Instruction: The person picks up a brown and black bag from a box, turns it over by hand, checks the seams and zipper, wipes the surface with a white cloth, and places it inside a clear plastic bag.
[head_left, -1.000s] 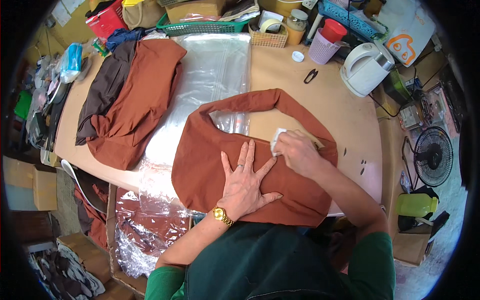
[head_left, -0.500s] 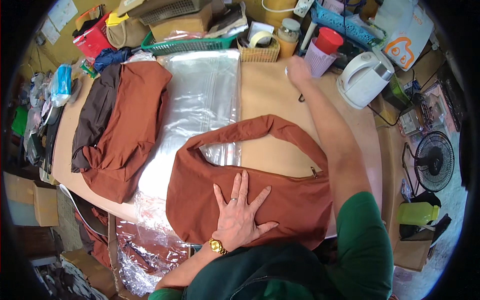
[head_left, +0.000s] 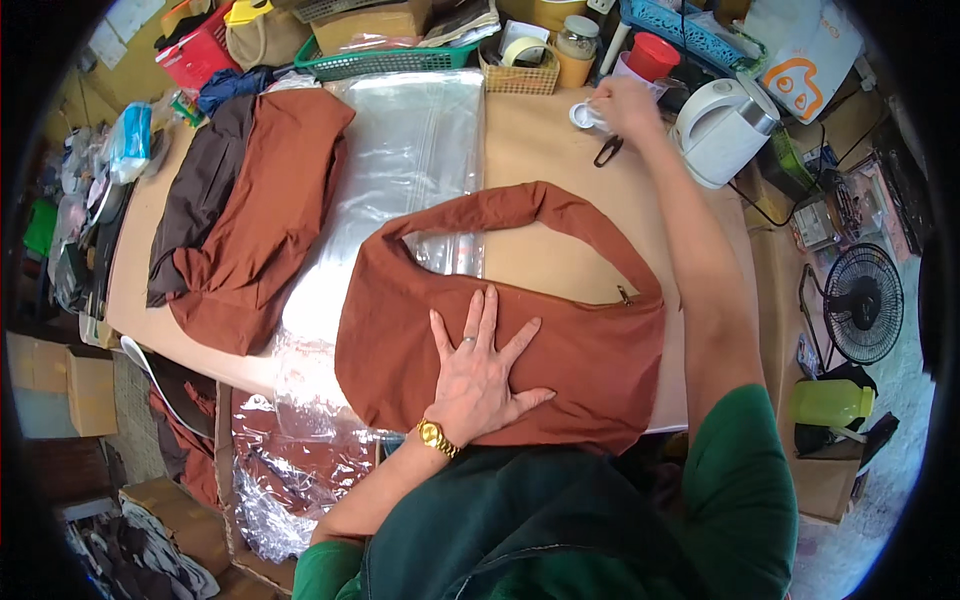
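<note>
My spread left hand (head_left: pixel 480 382) steadies the bag (head_left: pixel 595 365); my right hand (head_left: pixel 627 106) grips a white wad (head_left: pixel 599 118) — likely wiping. Next requires a flat bag.

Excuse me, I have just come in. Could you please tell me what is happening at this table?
A person's left hand is spread flat on a rust-brown bag, its strap looped away from the body. The right hand reaches across to a small round white item, beside black snips; its exact grip is unclear. Left of the bag lie clear plastic sleeves, then rust and dark brown fabric pieces.
</note>
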